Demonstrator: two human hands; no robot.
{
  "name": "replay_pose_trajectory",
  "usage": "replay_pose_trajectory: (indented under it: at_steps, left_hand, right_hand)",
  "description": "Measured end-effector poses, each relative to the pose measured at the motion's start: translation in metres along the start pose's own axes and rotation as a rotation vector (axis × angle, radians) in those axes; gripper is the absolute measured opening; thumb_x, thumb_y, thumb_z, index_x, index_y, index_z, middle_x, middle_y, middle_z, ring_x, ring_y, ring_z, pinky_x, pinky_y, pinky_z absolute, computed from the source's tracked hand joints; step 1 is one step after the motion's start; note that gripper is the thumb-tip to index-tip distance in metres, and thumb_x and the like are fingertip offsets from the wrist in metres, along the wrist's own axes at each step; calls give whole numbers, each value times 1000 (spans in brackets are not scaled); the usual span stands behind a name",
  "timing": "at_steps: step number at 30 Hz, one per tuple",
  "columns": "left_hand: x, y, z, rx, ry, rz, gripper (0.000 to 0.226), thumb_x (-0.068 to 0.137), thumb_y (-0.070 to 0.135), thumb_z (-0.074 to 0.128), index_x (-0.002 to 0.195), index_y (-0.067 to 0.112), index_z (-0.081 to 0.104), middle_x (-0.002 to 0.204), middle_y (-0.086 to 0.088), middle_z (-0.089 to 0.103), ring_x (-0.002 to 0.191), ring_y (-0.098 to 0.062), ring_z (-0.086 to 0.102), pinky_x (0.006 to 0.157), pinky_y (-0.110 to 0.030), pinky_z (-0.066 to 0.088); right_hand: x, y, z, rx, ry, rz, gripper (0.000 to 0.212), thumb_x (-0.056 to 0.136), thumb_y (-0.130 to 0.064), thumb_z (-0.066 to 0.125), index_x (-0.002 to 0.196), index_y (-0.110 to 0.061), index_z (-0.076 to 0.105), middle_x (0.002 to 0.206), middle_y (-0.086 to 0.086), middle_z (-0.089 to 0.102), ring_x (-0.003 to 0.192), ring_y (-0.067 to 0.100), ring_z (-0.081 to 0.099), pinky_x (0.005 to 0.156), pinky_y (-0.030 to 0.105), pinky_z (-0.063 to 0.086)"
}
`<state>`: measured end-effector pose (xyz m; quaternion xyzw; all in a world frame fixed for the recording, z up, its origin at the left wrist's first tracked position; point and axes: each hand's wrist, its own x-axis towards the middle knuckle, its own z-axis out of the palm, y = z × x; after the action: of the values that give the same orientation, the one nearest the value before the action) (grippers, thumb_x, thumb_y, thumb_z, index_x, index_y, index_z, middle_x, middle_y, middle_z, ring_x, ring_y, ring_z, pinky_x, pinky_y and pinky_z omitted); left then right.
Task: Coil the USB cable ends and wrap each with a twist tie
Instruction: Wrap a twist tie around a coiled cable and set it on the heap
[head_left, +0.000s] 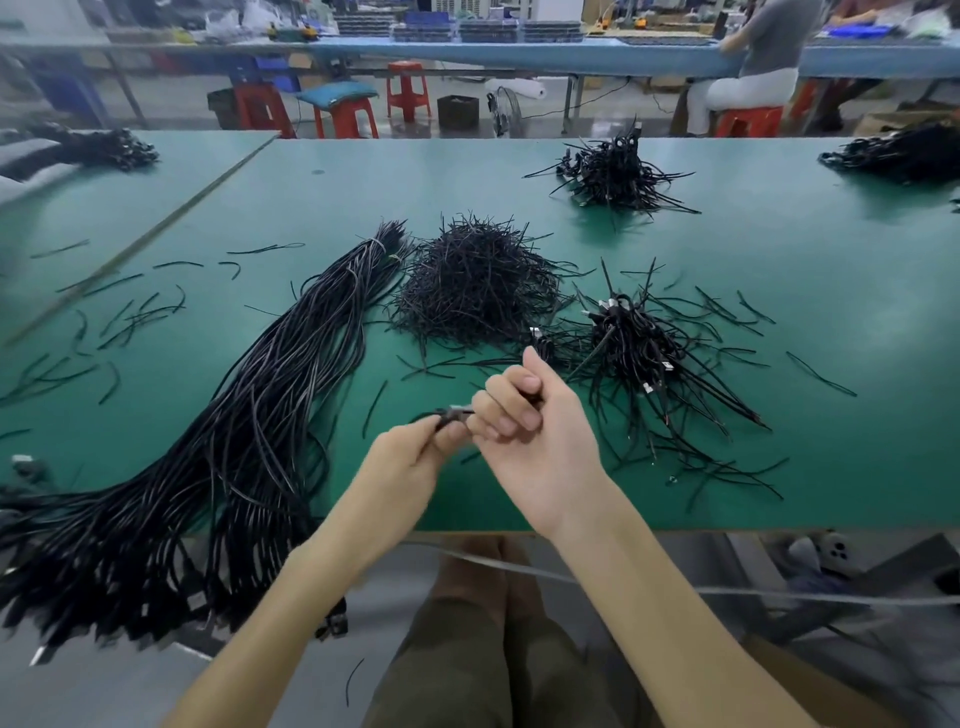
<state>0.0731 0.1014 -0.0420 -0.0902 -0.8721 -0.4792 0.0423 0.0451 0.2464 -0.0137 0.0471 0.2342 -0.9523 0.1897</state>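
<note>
Both hands meet just above the near edge of the green table (519, 176). My left hand (410, 462) pinches a small black USB cable end (453, 414) whose metal plug points right. My right hand (524, 426) is curled shut around the other part of the same cable; what lies inside its fist is hidden. A long bundle of black USB cables (249, 415) runs from the table's middle down over the left front edge. A heap of black twist ties (475, 291) lies behind my hands. To its right sits a pile of tied cable coils (639, 348).
Loose twist ties (130, 317) are scattered on the left of the table. Another cable pile (615, 171) lies far right of centre, with more piles at the far corners (904, 150). Behind are red stools (408, 88) and a seated person (753, 67).
</note>
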Motion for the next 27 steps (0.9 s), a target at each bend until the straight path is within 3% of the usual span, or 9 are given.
replay_pose_trajectory:
  at_steps: [3, 5, 7, 10, 12, 14, 18, 24, 27]
  left_hand:
    - [7, -3, 3, -528, 180, -112, 45, 99, 36, 49, 128, 5, 65, 122, -3, 74, 117, -13, 68, 100, -27, 53]
    - [15, 0, 1, -982, 203, -204, 59, 96, 40, 44, 135, -1, 56, 130, -12, 69, 120, -21, 67, 100, -32, 55]
    - [21, 8, -1, -1191, 176, -251, 59, 101, 42, 35, 137, -1, 53, 131, -10, 69, 118, -19, 68, 94, -30, 57]
    - [24, 15, -5, -1438, 146, -304, 43, 110, 36, 31, 115, 7, 62, 92, 5, 73, 77, -9, 70, 74, -24, 57]
    - [25, 17, -11, -1561, 159, -326, 33, 110, 32, 36, 94, 15, 59, 66, 11, 49, 50, -5, 43, 56, -20, 43]
    - [26, 16, -15, -1565, 163, -314, 35, 110, 33, 38, 83, 19, 54, 60, 12, 34, 45, -6, 28, 47, -19, 31]
    - [24, 11, -20, -1485, 161, -251, 41, 111, 37, 38, 78, 19, 53, 59, 11, 30, 44, -7, 23, 43, -22, 24]
    - [20, 8, -21, -1237, 192, -130, 36, 104, 41, 45, 79, 18, 56, 61, 8, 34, 49, -7, 23, 49, -22, 24]
    - [12, 16, -10, -983, 76, -43, 35, 100, 39, 48, 75, 19, 60, 60, 5, 39, 53, -10, 32, 53, -22, 28]
  right_hand:
    - [-4, 1, 0, 89, -45, 16, 49, 109, -37, 37, 62, -21, 39, 46, -5, 26, 48, 12, 24, 52, 25, 27]
    - [-6, 6, -2, 113, -52, 38, 49, 108, -38, 37, 63, -20, 39, 46, -5, 26, 48, 12, 24, 52, 25, 25]
    - [-8, 15, -4, 125, -29, 74, 49, 108, -39, 36, 63, -20, 39, 46, -5, 26, 47, 12, 24, 52, 24, 22]
    - [-8, 24, -10, 167, 22, 95, 47, 108, -37, 37, 65, -20, 39, 47, -6, 26, 47, 11, 25, 51, 24, 22]
    - [-10, 25, -15, 164, 40, 101, 46, 108, -36, 39, 65, -20, 41, 49, -7, 28, 47, 11, 27, 50, 24, 25]
    - [-12, 23, -22, 119, 57, 106, 45, 107, -33, 43, 64, -19, 45, 50, -6, 31, 48, 11, 30, 50, 24, 28]
    - [-19, 14, -34, -160, 85, 71, 38, 101, -30, 55, 66, -18, 50, 57, -2, 39, 54, 14, 38, 56, 25, 34]
    - [-33, 3, -37, -1219, 135, -290, 19, 97, -34, 66, 96, -16, 65, 92, -5, 72, 84, 6, 65, 77, 22, 45]
    - [-33, -8, -25, -1708, 17, -438, 59, 83, -48, 76, 132, -26, 54, 122, -15, 54, 104, 0, 59, 88, 17, 46]
